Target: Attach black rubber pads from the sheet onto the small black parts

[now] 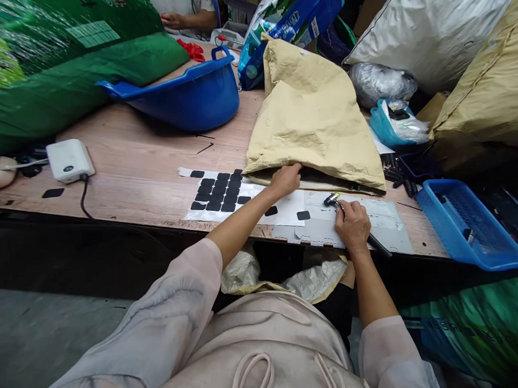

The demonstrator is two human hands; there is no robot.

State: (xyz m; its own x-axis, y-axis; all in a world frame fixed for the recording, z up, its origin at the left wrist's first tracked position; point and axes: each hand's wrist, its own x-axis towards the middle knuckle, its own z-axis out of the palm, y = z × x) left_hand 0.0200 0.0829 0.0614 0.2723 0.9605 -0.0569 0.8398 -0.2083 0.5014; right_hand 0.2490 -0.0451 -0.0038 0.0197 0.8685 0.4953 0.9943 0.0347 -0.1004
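Head view: seemingly partway through the work, to judge by the lie of things on the worktop (112,131). Reaching with the left hand (285,180) to the near mouth of the sack (305,119), with fingertips partly lost at the lip; impossible to make out how tight the grip, or whether pinching anything. Holding a tool (378,244) in the right hand (352,222), with the grip closed round it, metal head poking out beyond the fingers, black handle slanting out below the palm, over the grey board (389,220).

Lying flat beneath the left forearm: a white sheet (290,214) with black patches (218,191), mostly close-set in rows toward the left, gappy at the edges, with two strays (303,215) well to the right.

Done, as far as shown: sack laid out mouth toward the body and parted a little, tool in hand. Left, as a judgement: many patches, apparently unused, on the sheet. Impossible to say whether peeled from there or laid down there.
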